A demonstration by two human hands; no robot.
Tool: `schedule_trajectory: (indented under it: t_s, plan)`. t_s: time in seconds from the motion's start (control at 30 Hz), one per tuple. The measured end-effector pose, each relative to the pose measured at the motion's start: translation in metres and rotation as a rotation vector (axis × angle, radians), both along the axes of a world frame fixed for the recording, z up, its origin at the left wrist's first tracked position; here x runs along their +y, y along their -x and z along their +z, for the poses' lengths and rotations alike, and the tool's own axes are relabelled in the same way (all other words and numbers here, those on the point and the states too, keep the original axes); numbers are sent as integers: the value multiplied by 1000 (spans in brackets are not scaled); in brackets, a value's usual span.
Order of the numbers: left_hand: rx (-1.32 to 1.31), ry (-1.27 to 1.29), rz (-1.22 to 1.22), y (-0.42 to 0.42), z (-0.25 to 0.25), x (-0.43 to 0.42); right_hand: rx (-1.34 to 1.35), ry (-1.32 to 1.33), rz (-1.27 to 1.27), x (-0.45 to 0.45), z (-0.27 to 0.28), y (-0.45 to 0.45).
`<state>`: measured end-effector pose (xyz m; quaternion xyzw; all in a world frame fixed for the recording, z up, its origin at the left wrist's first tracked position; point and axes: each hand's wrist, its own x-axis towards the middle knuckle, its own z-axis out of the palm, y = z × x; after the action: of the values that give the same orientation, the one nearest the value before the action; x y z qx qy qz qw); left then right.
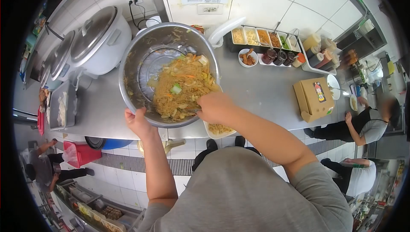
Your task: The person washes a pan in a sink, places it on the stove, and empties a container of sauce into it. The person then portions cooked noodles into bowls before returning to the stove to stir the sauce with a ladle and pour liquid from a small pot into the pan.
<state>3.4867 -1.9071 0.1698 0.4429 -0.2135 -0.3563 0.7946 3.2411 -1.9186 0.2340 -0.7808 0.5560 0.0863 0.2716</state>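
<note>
A large steel bowl point(139, 52) is tilted over the counter's front edge, with noodles and cut vegetables point(181, 86) heaped at its lower right. My left hand point(140, 123) is closed on the bowl's near rim. Inside the bowl's right side, my right hand point(215, 108) is closed round the handle of a utensil, most of which is hidden by the hand and noodles. Below the bowl's right edge, partly covered by the bowl and my forearm, sits a white container point(220, 135) with noodles in it.
Rice cookers point(102, 39) and a grey tray point(64, 108) stand left. Topping trays point(262, 37), sauce jars point(280, 57), a small bowl of fried pieces point(248, 57) and a cardboard box point(314, 98) are right. Two people are at the right, one at the left by a red bin point(83, 153).
</note>
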Motion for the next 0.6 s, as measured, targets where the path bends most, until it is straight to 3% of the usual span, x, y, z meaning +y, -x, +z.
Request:
schedule_trajectory:
  t_s: [0.43,0.6]
  plan:
    - [6,-8,-114,19,-1,2,-76,128,-134,76,1,86]
    - [-40,18,-100,17,-13,-4,60,126,-152,100,-41,112]
